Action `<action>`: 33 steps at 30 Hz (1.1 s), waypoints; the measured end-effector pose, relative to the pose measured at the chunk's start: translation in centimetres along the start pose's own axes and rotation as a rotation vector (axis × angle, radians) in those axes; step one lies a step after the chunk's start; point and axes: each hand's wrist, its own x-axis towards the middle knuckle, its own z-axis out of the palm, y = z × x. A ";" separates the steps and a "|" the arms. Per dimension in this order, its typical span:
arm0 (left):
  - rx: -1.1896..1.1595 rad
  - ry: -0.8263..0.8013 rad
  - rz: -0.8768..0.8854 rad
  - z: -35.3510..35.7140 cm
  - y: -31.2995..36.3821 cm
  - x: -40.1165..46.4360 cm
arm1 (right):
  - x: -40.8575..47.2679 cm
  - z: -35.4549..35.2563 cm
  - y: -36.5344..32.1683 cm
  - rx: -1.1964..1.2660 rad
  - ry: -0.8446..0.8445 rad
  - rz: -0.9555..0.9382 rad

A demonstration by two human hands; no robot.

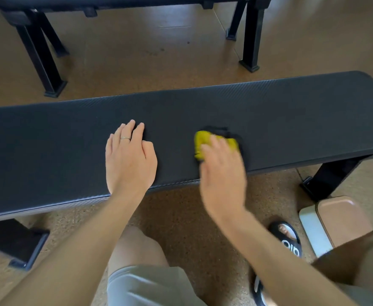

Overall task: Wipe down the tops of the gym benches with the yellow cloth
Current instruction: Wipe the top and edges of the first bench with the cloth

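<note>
While the far bench [123, 3] stands beyond it, untouched in this view, the near bench [269, 111] is under wiping. On its tabletop, the left hand [129, 157] lies flat, fingers straight, bracing. Right of that, the right hand [222, 171], blurred, presses the cloth [203, 142] bunched under its fingers. Judgement: mid-stroke; next, sweep toward the bench's right end.

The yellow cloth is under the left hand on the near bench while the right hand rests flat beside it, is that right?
Not quite: the hands are swapped. In the head view the yellow cloth is under the right hand on the near bench, while the left hand rests flat beside it.
</note>
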 end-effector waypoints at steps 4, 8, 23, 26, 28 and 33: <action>-0.096 -0.067 0.003 -0.6 -0.5 0.2 | -0.9 0.3 -2.1 0.084 -0.152 -0.291; -0.078 -0.014 0.062 -3.5 -4.0 1.7 | 1.4 -1.5 5.9 -0.017 -0.155 -0.245; -0.062 0.037 -0.048 -3.6 -8.2 1.1 | -1.0 0.6 -2.3 0.041 -0.329 -0.700; -0.066 0.035 -0.064 -3.6 -8.3 1.1 | -1.0 -0.1 0.1 -0.033 -0.366 -0.804; -0.069 0.040 -0.056 -3.5 -8.3 1.1 | 0.2 0.3 -1.5 -0.010 -0.383 -0.799; -0.091 0.028 -0.060 -3.4 -8.6 1.2 | 6.6 3.3 -7.0 0.094 -0.437 -0.725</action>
